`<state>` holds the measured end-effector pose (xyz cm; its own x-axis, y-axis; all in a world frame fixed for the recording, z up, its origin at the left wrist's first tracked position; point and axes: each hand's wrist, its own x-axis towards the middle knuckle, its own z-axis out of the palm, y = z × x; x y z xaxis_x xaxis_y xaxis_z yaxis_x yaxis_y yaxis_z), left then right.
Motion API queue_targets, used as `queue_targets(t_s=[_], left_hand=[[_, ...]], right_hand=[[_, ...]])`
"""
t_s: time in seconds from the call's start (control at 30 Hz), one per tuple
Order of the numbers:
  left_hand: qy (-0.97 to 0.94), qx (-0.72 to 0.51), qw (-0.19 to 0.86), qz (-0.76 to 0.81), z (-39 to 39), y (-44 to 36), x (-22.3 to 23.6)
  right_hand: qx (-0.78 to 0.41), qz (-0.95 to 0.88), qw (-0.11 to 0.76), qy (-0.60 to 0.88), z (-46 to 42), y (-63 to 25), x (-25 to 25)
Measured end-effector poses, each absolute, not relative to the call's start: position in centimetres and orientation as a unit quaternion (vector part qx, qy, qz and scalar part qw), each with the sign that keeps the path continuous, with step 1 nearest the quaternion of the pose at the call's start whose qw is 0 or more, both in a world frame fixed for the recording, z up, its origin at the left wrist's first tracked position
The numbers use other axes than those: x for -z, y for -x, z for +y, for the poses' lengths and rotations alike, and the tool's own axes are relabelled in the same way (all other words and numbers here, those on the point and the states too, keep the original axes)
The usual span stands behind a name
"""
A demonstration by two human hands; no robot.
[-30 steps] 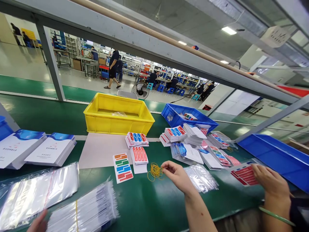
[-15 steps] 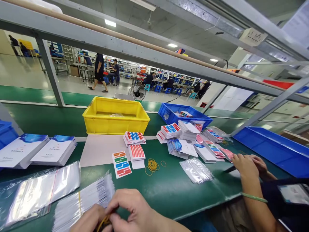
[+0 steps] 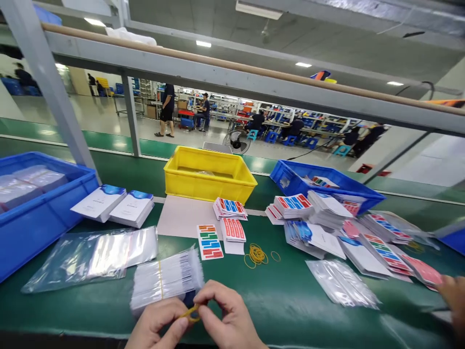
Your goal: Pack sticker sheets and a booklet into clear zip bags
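Close to the table's front edge, my left hand [image 3: 160, 324] and my right hand [image 3: 227, 315] pinch a yellow rubber band [image 3: 192, 315] between them; whether it is one band or several I cannot tell. Just behind my fingers lies a thick bundle of white plastic-wrapped packets [image 3: 170, 277], with barcode-like print at its right end and a yellow band round its middle. Farther right is a small pile of loose rubber bands [image 3: 257, 254]. A card with coloured patterns [image 3: 209, 242] lies flat beside stacks of printed cards [image 3: 233, 231].
A yellow bin [image 3: 210, 182] stands at the back, with a blue bin [image 3: 327, 186] to its right and another blue bin [image 3: 47, 208] at left. Booklets [image 3: 132, 207], clear bags [image 3: 90, 254] and plastic sleeves [image 3: 343, 283] lie around. A co-worker's hand [image 3: 454, 295] is at far right.
The view has swung left, bringing the left blue bin in and most of the co-worker out. My hands hold the band farther from the bundle, with the band now showing more clearly.
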<state>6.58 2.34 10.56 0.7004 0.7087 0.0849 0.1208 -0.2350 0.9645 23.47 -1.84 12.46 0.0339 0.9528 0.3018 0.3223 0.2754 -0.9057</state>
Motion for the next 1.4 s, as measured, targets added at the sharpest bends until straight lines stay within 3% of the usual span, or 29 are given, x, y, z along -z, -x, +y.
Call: queue_targets(t_s=[0.23,0.47,0.93,1.17,1.4], left_hand=[[-0.588,-0.351,0.659,0.311,2.1,-6.5,-9.8],[-0.357,-0.394,0.802,0.272,2.0,-7.1,-10.8],[-0.468,-0.299,0.79,0.259,1.4,-7.2,-10.0],[-0.485,-0.244,0.795,0.27,1.4,-7.2,-10.3],[-0.534,-0.184,0.754,0.337,1.5,-7.4,-11.1]], right_hand=[[-0.529,-0.466,0.541,0.459,-1.9,-23.1,-9.9],[-0.571,-0.459,0.497,0.465,-1.5,-22.6,-8.5],[-0.552,-0.47,0.518,0.454,-1.9,-22.8,-8.4],[-0.422,-0.569,0.503,0.494,-1.8,-22.4,-8.0],[-0.506,-0.533,0.513,0.444,-2.3,-22.8,-8.4]])
